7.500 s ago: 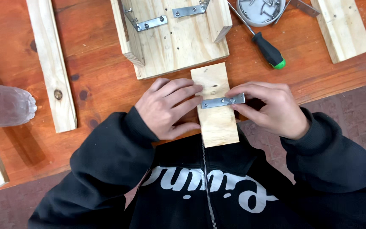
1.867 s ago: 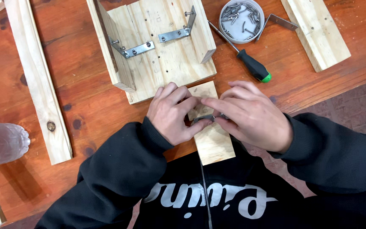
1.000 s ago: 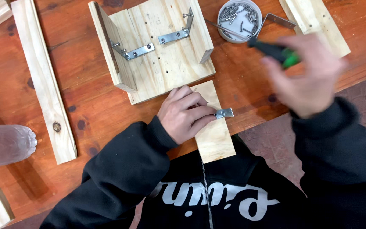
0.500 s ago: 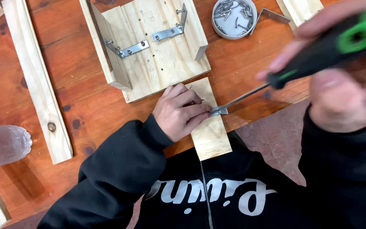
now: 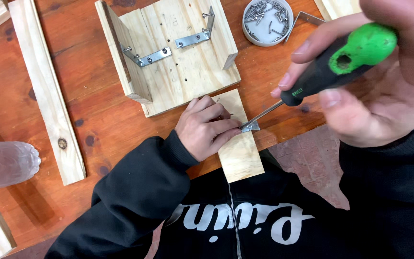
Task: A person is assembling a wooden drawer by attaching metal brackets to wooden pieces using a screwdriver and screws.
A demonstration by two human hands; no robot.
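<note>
— While my left hand (image 5: pixel 206 127) presses the bracket (image 5: pixel 250 126) flat on the small board (image 5: pixel 238 144), where does the tool sit?

— I have my right hand (image 5: pixel 374 81) wrapped around the screwdriver (image 5: pixel 331 67), up and to the right of the bracket. Its shaft slants down-left, and the tip meets the bracket's free end at the board's right edge.

— Which hand is nearer?

— My left; its fingers (image 5: pixel 216 125) lie pressed together on the metal. The board's long axis runs from the bigger panel (image 5: pixel 178 62) toward my chest.

— What differs from half a second back?

— I see the tip closer on the bracket; the screw tin (image 5: pixel 267 21) sits lower in view.
</note>
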